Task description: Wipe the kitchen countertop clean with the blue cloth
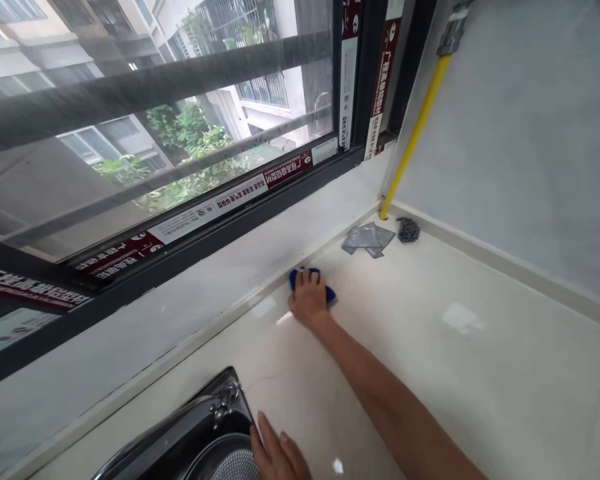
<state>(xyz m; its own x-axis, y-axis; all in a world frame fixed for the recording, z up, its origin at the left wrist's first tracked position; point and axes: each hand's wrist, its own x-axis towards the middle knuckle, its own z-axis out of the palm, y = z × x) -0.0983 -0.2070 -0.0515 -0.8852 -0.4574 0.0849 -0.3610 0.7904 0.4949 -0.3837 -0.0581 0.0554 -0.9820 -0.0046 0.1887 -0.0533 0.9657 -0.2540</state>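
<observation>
My right hand is wrapped over a dark blue cloth or sponge, pressed on the pale countertop close to the raised edge below the window. Part of the blue thing is hidden under my fingers. At the bottom, my left hand rests with its fingers stretched out, beside the right rim of a shiny dark sink. It holds nothing that I can see. The lower part of this hand is cut off by the frame.
Grey plastic film and a steel wool ball lie near the back corner. A yellow pipe rises there along the wall. The dark window frame runs along the left.
</observation>
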